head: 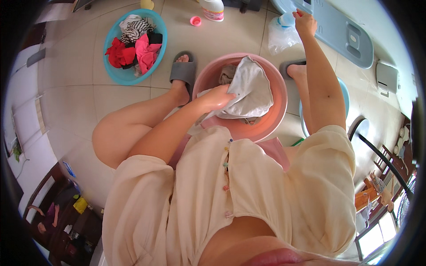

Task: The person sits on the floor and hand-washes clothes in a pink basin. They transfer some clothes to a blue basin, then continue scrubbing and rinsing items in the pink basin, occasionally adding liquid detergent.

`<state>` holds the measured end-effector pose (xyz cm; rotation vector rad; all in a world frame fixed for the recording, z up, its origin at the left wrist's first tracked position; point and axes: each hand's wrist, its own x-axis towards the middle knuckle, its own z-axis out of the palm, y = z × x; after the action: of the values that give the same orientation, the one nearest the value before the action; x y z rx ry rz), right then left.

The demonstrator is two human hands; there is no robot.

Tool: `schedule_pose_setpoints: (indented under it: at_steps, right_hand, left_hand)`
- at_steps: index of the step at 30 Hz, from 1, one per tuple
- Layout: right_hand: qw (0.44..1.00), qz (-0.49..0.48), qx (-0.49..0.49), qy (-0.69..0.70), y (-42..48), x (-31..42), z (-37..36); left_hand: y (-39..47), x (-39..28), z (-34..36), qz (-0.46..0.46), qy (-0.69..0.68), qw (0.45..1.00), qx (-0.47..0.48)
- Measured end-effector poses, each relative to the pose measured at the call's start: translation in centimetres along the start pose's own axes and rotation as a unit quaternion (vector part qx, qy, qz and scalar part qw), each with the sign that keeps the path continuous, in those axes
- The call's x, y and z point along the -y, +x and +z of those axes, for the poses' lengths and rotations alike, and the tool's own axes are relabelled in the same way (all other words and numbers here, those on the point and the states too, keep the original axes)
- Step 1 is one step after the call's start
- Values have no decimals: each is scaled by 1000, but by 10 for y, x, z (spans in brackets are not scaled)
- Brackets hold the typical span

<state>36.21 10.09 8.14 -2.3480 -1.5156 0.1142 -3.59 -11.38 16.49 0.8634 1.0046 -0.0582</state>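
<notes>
My left hand grips a light grey cloth over a pink plastic basin standing between my feet. Darker cloth lies in the basin beneath and beside it. Stretched out to the upper right, my right hand is closed around a small red thing, mostly hidden by the fingers. Next to that hand are a blue-and-white container and a clear plastic bag on the floor. Whether the red part belongs to the container I cannot tell.
A blue basin of red, pink, black and striped clothes stands at the upper left. A white bottle and a pink cap are beyond the pink basin. At the right are a grey-blue plastic board, another blue basin and a stand fan's pole.
</notes>
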Motion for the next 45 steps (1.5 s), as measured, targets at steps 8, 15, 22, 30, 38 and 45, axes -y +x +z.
schedule_pose_setpoints:
  at_steps: [8, 15, 22, 30, 38, 45]
  right_hand:
    - [1000, -22, -9, -1, 5, -13, 2]
    - [953, -142, -57, 260, -61, 112, -42]
    - [940, -164, 129, 269, -107, 203, 36]
    - [960, -109, 62, 251, -75, 220, 111]
    - [951, -90, 144, 260, -70, 230, 119]
    - [920, -134, 193, 313, -64, 230, 117]
  left_hand:
    - [8, 15, -8, 34, 97, 994, -30]
    - [4, 27, -39, -22, -2, 998, -66]
    - [1, 36, -61, -49, 49, 995, -78]
    - [0, 46, -57, 112, 196, 970, -91]
    - [-24, 40, -57, 18, 276, 949, -149]
    - [-24, 49, -84, -93, 278, 946, -137]
